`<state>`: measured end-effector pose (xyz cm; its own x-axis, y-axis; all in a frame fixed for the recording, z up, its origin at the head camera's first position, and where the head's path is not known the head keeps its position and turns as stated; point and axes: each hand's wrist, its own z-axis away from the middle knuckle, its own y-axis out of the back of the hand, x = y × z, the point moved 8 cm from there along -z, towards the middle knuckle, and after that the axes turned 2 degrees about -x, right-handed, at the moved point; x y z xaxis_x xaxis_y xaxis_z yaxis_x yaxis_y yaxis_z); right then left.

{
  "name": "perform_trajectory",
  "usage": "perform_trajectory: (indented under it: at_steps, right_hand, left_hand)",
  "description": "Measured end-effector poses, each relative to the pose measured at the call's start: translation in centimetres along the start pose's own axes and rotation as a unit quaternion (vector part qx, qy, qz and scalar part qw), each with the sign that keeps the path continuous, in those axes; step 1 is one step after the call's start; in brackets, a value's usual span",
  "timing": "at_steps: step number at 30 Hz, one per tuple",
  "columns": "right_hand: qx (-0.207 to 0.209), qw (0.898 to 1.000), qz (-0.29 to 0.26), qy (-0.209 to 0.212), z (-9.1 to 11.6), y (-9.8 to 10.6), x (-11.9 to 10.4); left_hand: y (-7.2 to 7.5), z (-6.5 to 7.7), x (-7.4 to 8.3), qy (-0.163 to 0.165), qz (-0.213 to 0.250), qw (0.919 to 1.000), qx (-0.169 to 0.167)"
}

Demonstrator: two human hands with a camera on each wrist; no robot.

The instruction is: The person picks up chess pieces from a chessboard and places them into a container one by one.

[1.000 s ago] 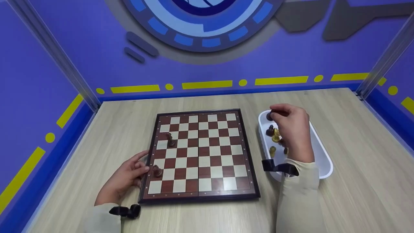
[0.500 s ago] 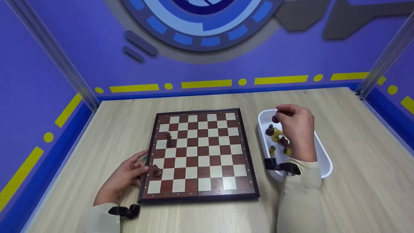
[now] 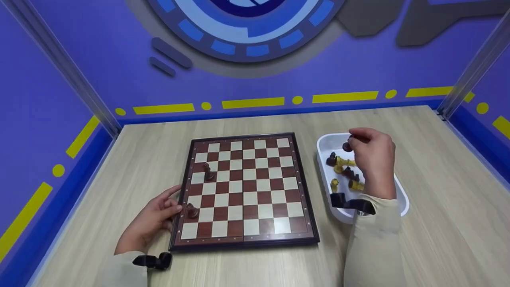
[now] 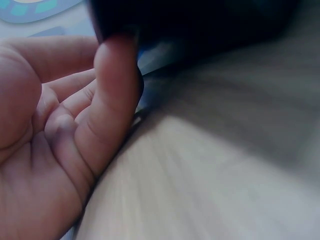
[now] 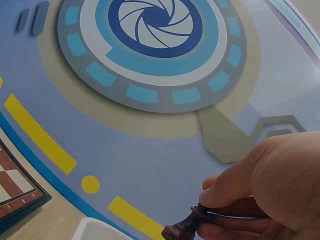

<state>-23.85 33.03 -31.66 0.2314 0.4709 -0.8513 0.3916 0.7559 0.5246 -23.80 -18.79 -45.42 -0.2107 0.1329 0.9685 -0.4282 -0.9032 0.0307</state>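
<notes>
My right hand pinches a dark brown chess piece over the far part of the white tray. In the right wrist view that dark chess piece points its wide base down and left, its top hidden by the fingers. My left hand grips the near left edge of the chessboard, thumb at the rim. The left wrist view has the left fingers against the board's dark side. Two dark pieces stand on the board's left side, one farther back, one by the thumb.
Inside the tray lie several pieces, among them a yellow one, a dark one and a small yellow one. Wooden tabletop surrounds board and tray. Blue panels close off the back and sides.
My right hand has moved a little to the right over the tray with the dark chess piece, uncovering more pieces beneath. The left hand has stayed at the board's edge.
</notes>
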Motion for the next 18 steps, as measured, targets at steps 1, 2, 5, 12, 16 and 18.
perform_trajectory:
  at_steps: [1, 2, 5, 12, 16, 18]
  right_hand:
    - [-0.003, 1.0, -0.002, -0.002, -0.03, -0.07, 0.08]
    - [-0.006, 1.0, -0.004, -0.006, -0.03, -0.09, 0.15]
    - [-0.009, 1.0, -0.007, -0.011, -0.04, -0.09, 0.33]
    - [-0.002, 1.0, -0.008, -0.019, -0.13, 0.02, 0.5]
    - [-0.014, 1.0, -0.008, -0.022, -0.22, -0.22, 0.63]
    - [-0.013, 1.0, 0.0, -0.023, -0.23, -0.18, 0.68]
  left_hand:
    - [-0.01, -0.01, 0.01, -0.002, 0.0, 1.0, -0.001]
    - [-0.01, -0.02, -0.01, -0.003, 0.0, 1.0, -0.001]
    - [-0.05, -0.04, -0.02, -0.006, 0.002, 1.0, -0.002]
    - [0.01, -0.04, -0.02, -0.006, 0.0, 1.0, 0.002]
    - [0.01, -0.03, -0.07, 0.002, 0.0, 1.0, 0.007]
    - [-0.04, -0.03, -0.01, 0.002, -0.002, 1.0, 0.006]
